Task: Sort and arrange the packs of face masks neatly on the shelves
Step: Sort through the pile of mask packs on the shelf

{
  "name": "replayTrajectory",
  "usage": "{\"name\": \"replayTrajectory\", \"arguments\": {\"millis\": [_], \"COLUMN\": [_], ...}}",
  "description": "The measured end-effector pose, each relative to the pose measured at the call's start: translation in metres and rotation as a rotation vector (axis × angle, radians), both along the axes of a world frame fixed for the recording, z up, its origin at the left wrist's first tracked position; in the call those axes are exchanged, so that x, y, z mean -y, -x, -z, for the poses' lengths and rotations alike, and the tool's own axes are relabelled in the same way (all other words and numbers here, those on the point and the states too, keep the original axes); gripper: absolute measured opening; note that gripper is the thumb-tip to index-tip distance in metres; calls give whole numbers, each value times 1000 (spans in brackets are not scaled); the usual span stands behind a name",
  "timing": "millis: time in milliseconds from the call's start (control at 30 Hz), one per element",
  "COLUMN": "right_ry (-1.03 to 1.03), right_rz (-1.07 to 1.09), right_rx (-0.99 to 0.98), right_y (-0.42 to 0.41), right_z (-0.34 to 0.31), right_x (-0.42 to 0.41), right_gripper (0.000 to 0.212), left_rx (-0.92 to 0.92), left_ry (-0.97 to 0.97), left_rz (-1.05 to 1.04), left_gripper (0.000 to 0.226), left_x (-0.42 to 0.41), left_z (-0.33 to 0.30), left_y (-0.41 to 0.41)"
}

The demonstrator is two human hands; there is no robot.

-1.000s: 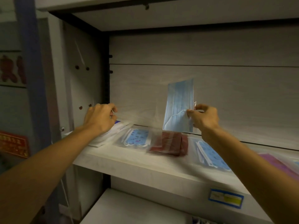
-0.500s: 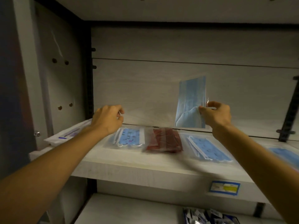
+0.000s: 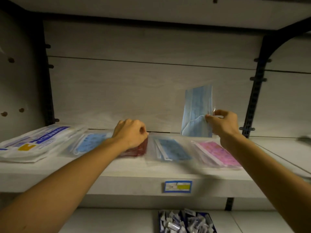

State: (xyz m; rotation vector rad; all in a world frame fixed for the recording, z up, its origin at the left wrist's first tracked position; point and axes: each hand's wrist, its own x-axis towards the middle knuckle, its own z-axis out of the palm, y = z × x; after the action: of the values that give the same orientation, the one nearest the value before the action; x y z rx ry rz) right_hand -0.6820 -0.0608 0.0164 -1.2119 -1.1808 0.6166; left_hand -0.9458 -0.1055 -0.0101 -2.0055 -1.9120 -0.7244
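Observation:
My right hand (image 3: 223, 125) pinches a clear pack of light blue masks (image 3: 196, 111) by its right edge and holds it upright against the back panel, above the shelf (image 3: 117, 180). My left hand (image 3: 129, 133) lies with curled fingers on the far end of a red mask pack (image 3: 140, 149) and hides most of it. Flat on the shelf lie a blue patterned pack (image 3: 89, 145), a darker blue pack (image 3: 173, 148) and a pink pack (image 3: 217, 153).
A large white pack with blue print (image 3: 33, 143) lies at the shelf's left end. A blue price label (image 3: 178, 186) sticks to the shelf's front edge. On the shelf below stands a box of small sachets (image 3: 185, 221). A black upright (image 3: 255, 91) stands at the right.
My left hand has moved right, from the white pack to the red pack. My right hand has carried the upright light blue pack to the right. The view has swung right, showing the pink pack.

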Motion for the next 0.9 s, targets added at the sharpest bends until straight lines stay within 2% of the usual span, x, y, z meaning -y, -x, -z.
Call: {"name": "replayTrajectory", "arguments": {"millis": [133,267,367,533,667,800,900], "right_ry": [7,8,18,47,71,67,67], "right_rz": [-53,-114,-163,-220,-232,-223,-223], "right_rx": [20,23,38,48,58,69,69], "right_y": [-24,-37,-47,-62,-69,-79,-85], "right_z": [-2,1,5,13,21,21,19], "right_x": [-8,-16,-23,-32,-34,-37,-39], "right_gripper": [26,30,31,33,29,30,33], "left_rx": [-63,-145,-203,-153,-36,59,117], "left_ry": [89,213,303,405,406,304,233], "left_rz": [-66,-199,-293,-395,-432,-426,-448], "left_gripper": [34,56,60,72,57,24,14], "left_x": [-7,-10,-7,-3,-7,-10,-11], "left_z": [5,10,12,15,18,17,14], "left_y": [-29,-45,-55,-73,-79,-86,-88]}}
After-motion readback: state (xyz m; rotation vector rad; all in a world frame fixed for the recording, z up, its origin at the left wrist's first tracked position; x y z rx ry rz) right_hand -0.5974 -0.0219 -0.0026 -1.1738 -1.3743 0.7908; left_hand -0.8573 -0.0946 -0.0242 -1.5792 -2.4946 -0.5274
